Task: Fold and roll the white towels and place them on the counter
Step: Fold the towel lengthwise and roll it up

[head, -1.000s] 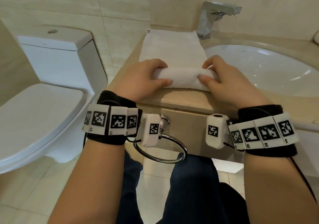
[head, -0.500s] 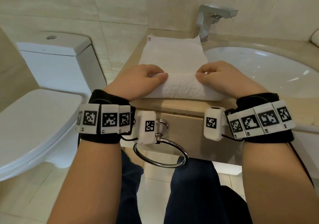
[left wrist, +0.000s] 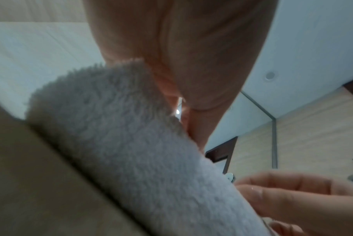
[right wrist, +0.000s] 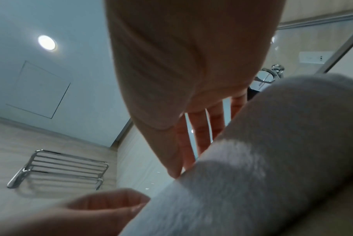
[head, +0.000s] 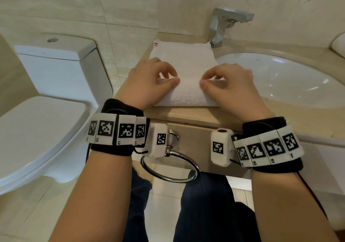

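Observation:
A white towel lies lengthwise on the beige counter, left of the sink. Its near end is wound into a thick roll by the counter's front edge. My left hand sits on the roll's left part, fingers arched over its far side and thumb on top. My right hand holds the right part the same way. The left wrist view has the fuzzy roll under the palm. In the right wrist view my fingers reach down behind the roll.
The sink basin lies right of the towel, the chrome faucet behind it. A toilet stands at the left. A chrome towel ring hangs below the counter's edge. A white rounded object sits at the far right.
The roll has grown thicker and taken up more of the flat towel. Both hands have shifted forward over it, and their fingers now arch up instead of lying flat.

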The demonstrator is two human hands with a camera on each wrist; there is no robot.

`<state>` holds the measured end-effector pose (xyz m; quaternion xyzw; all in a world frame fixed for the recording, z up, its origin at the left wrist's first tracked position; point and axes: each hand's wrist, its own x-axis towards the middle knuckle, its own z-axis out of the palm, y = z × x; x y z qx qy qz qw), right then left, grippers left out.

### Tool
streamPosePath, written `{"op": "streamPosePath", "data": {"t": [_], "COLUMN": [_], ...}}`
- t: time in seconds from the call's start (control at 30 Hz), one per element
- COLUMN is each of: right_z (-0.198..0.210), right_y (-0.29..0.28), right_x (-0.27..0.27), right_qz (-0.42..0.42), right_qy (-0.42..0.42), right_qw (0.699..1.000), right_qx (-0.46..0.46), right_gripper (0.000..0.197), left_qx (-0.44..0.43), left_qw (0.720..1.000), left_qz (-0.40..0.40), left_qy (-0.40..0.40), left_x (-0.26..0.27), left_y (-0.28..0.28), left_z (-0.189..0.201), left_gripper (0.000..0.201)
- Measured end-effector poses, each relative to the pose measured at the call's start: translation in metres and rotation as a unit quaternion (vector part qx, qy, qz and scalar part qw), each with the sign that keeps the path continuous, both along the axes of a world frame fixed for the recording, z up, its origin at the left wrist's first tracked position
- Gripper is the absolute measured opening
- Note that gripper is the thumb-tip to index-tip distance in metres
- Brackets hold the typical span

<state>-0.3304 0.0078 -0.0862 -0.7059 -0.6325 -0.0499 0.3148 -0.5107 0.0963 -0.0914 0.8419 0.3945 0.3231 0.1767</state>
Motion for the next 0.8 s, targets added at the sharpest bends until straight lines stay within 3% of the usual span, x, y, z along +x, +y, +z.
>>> {"op": "streamPosePath", "data": {"t": [0.17,0.27,0.5,0.7,0.8], "right_z": [-0.007,-0.003,-0.007,0.004,0.004], "right_y": [-0.004,-0.003,0.016,0.007,0.004], "right_x": [-0.006,-0.005,0.002,0.005,0.002], "right_qz": [0.004,0.01,0.012,0.0,0.005], "right_qy": [-0.049,-0.043,-0.022,-0.067,-0.092], "right_qw": [0.997,0.994,0.99,0.992,0.989], "right_qx": [-0.058,-0.096,-0.137,-0.112,-0.116], "right_gripper": [0.042,0.048,0.046,0.049,0.058], "left_qx": [0.082,0.125,0.07,0.083,0.077], "left_qw": [0.995,0.991,0.996,0.984,0.985], "left_qz": [0.045,0.022,-0.007,0.016,0.025], "left_qy": [0.042,0.044,0.062,0.159,0.155], "left_x": [0.011,0.015,0.01,0.013,0.015], "left_y": [-0.009,-0.016,-0.025,-0.017,-0.01], "left_z": [0.0,0.002,-0.002,-0.009,-0.011], "left_gripper": [0.014,0.019,0.037,0.058,0.057]}}
